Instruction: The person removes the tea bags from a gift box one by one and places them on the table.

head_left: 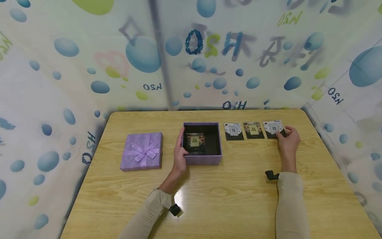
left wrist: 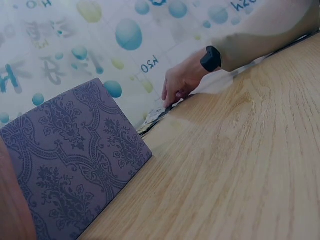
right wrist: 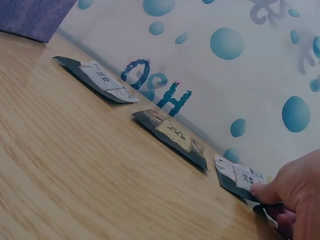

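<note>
My left hand [head_left: 180,156] holds an open purple gift box [head_left: 204,160] by its left wall, with the thumb over the rim. Inside the box, toward its left, lies a dark sachet with a gold label [head_left: 195,141]. To the box's right, three flat sachets form a row: one silver-labelled [head_left: 234,131], a gold-labelled one [head_left: 253,129] and another silver-labelled one [head_left: 271,127]. At the row's right end my right hand [head_left: 290,141] pinches this last sachet by its lower right corner, thumb on top. The patterned outer wall of the box [left wrist: 75,160] fills much of the left wrist view.
A purple lid with a ribbon bow [head_left: 141,151] lies left of the box. Everything rests on a wooden table [head_left: 232,199], whose far edge meets a wall covering [head_left: 206,76] printed with bubbles. Black wrist cameras [head_left: 175,209] are on both sleeves.
</note>
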